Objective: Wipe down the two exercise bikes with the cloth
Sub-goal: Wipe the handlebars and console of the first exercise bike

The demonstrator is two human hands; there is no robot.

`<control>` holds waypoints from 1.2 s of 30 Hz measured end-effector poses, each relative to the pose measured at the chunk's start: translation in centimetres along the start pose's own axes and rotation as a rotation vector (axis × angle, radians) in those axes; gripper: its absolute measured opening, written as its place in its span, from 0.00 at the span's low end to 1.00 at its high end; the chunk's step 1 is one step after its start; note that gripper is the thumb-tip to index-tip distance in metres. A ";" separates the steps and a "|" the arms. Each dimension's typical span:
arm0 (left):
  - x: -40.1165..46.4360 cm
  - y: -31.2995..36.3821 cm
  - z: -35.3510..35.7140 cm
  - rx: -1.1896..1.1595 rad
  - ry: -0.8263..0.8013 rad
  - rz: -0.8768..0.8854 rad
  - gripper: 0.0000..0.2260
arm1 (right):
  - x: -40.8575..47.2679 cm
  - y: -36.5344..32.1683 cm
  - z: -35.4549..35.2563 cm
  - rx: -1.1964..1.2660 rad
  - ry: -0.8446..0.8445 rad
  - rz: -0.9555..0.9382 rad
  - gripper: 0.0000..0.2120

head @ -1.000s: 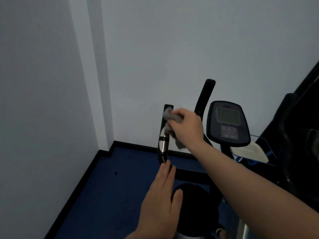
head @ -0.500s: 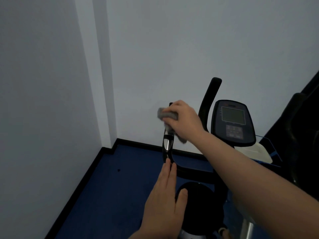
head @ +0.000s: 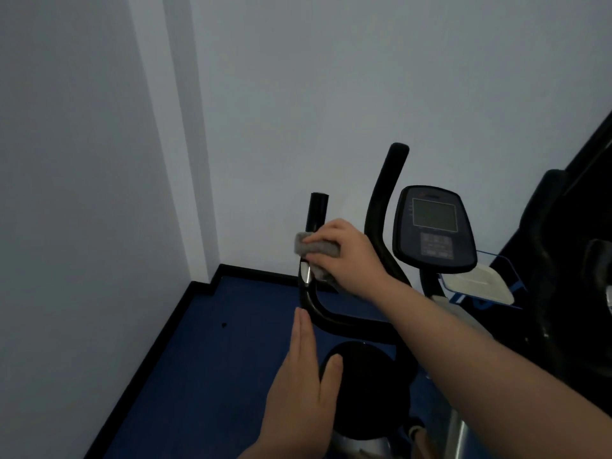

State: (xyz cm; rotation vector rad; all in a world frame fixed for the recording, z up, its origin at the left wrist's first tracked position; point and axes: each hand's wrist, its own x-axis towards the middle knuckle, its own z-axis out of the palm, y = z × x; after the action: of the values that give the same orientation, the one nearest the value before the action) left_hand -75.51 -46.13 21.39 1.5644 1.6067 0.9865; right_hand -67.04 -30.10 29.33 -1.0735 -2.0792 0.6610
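Two hands work: my right hand [head: 344, 256] grips the cloth [head: 316, 248] around the left handlebar [head: 314, 226]; my left hand [head: 298, 385] rests with fingers [head: 303, 329] straight. I judge this grip half-wiped, so next I'd rub down toward its bend.

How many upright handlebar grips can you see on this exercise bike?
2: the left grip, which the right hand wipes with the cloth, and the right grip beside the console.

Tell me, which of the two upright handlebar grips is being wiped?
The shorter handlebar grip nearer the corner: the right hand wraps the grey cloth around it. The taller grip is untouched.
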 end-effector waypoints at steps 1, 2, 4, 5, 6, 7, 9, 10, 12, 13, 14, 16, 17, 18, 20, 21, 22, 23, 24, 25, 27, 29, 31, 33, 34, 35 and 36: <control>-0.1 0.1 0.0 -0.013 0.006 -0.012 0.31 | 0.0 -0.3 0.4 -0.001 0.039 0.013 0.10; -0.3 0.1 0.0 -0.026 0.015 -0.023 0.33 | -0.5 -0.3 0.7 0.002 0.045 0.011 0.10; -0.4 0.1 0.0 -0.057 0.049 -0.038 0.36 | -2.4 -0.1 0.8 0.008 -0.034 -0.021 0.10; -0.5 0.1 0.1 -0.075 0.072 -0.038 0.37 | -3.6 -0.1 0.7 -0.005 -0.100 -0.049 0.10; -0.5 0.2 0.2 -0.092 0.095 -0.035 0.37 | -4.7 -0.1 0.5 -0.032 -0.173 -0.086 0.09; -0.6 0.2 0.4 -0.104 0.115 -0.035 0.36 | -5.7 -0.1 0.2 -0.072 -0.246 -0.121 0.09; -0.9 0.2 0.6 -0.096 0.130 -0.050 0.35 | -6.8 -0.1 -1.2 -0.205 -0.374 -0.167 0.10; -1.0 0.2 0.6 -0.077 0.135 -0.052 0.35 | -7.0 0.0 -2.3 -0.278 -0.436 -0.170 0.10; -1.2 0.1 0.6 -0.024 0.146 -0.034 0.35 | -7.0 0.3 -5.1 -0.405 -0.559 -0.138 0.11; -1.3 0.1 0.6 -0.014 0.150 -0.030 0.37 | -7.0 0.4 -6.2 -0.446 -0.607 -0.121 0.11; -1.3 0.2 0.5 -0.026 0.154 -0.036 0.38 | -7.0 0.5 -6.8 -0.471 -0.635 -0.117 0.11; -1.3 0.3 0.7 -0.102 0.171 -0.055 0.39 | -7.1 0.4 -6.3 -0.463 -0.601 -0.137 0.11; -1.3 0.4 0.9 -0.146 0.186 -0.058 0.38 | -7.0 0.3 -5.3 -0.402 -0.543 -0.144 0.11; -1.4 0.5 1.0 -0.169 0.207 -0.054 0.37 | -7.0 0.2 -4.2 -0.301 -0.471 -0.130 0.11; -1.3 0.5 1.4 -0.119 0.268 -0.029 0.30 | -6.5 0.0 -2.5 -0.091 -0.356 -0.046 0.12; -1.2 0.4 1.5 -0.075 0.296 -0.009 0.26 | -6.2 0.0 -2.3 -0.041 -0.337 -0.014 0.13; -1.3 0.3 1.5 -0.042 0.313 0.012 0.23 | -5.9 0.1 -2.6 -0.063 -0.356 -0.014 0.14; -1.3 0.1 1.4 -0.028 0.320 0.032 0.19 | -5.7 0.5 -3.2 -0.129 -0.404 -0.027 0.14; -1.2 0.0 1.3 -0.027 0.315 0.047 0.16 | -5.6 0.8 -4.1 -0.215 -0.459 -0.035 0.14; -1.4 -0.1 1.3 -0.036 0.297 0.057 0.14 | -5.7 1.3 -5.1 -0.295 -0.501 -0.030 0.14; -1.6 0.0 1.3 -0.094 0.248 0.065 0.11 | -6.0 2.0 -6.4 -0.371 -0.530 0.002 0.14; -1.7 0.2 1.5 -0.154 0.241 0.082 0.09 | -5.9 1.9 -5.9 -0.375 -0.484 0.020 0.14; -1.7 0.2 1.6 -0.172 0.271 0.116 0.09 | -5.5 1.3 -4.0 -0.287 -0.390 0.041 0.13; -1.6 0.1 1.8 -0.161 0.286 0.141 0.11 | -5.4 0.9 -2.5 -0.135 -0.296 0.092 0.12; -1.6 0.1 1.8 -0.150 0.288 0.145 0.12 | -5.5 0.9 -2.2 -0.103 -0.275 0.099 0.12; -1.7 0.2 1.7 -0.136 0.289 0.146 0.12 | -5.7 1.1 -2.4 -0.124 -0.277 0.083 0.12; -1.7 0.2 1.7 -0.115 0.287 0.147 0.12 | -5.9 1.3 -2.8 -0.179 -0.299 0.059 0.11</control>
State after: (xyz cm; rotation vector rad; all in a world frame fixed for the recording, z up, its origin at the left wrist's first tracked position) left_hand -73.85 -47.72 20.70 1.5324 1.6063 1.4112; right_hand -61.80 -34.06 28.18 -1.1991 -2.4075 0.7110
